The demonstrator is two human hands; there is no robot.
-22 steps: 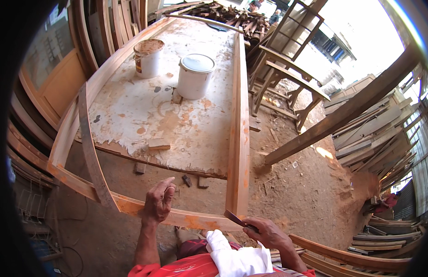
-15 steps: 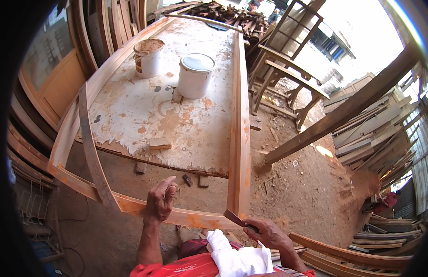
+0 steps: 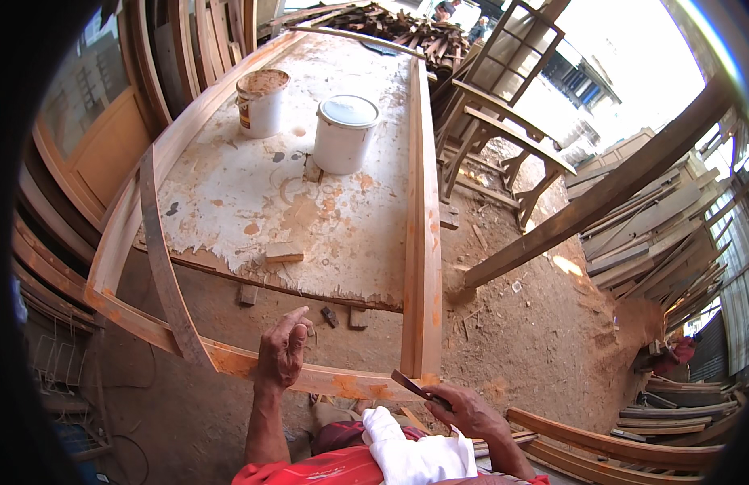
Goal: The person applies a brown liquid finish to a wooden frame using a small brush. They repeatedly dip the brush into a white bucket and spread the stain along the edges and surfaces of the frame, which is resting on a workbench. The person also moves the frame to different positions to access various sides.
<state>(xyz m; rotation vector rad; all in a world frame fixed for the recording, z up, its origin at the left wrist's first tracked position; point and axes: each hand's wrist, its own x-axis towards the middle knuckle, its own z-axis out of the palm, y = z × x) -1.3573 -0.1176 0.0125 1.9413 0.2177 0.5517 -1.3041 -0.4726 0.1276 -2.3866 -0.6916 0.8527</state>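
A large wooden frame (image 3: 342,380) with orange filler patches lies before me, around a worn white board. My right hand (image 3: 468,409) is closed around the dark handle of a putty knife (image 3: 408,383), whose blade is at the frame's near right corner. Over the near rail, my left hand (image 3: 281,356) has its fingers drawn together and pointing forward; what lies in them, if anything, is hidden. A curved wooden strip (image 3: 160,250) crosses the frame's left corner.
On the board (image 3: 229,194) stand an open filler-stained bucket (image 3: 263,109), a lidded white bucket (image 3: 344,141) and a small wood block (image 3: 284,252). A slanting post (image 3: 584,206) rises at the right. Curved timbers (image 3: 617,440) lie near right; stacked planks (image 3: 657,218) are beyond.
Almost nothing differs. The view has shifted slightly, and both hands keep nearly the same places, the putty knife still in the right one.
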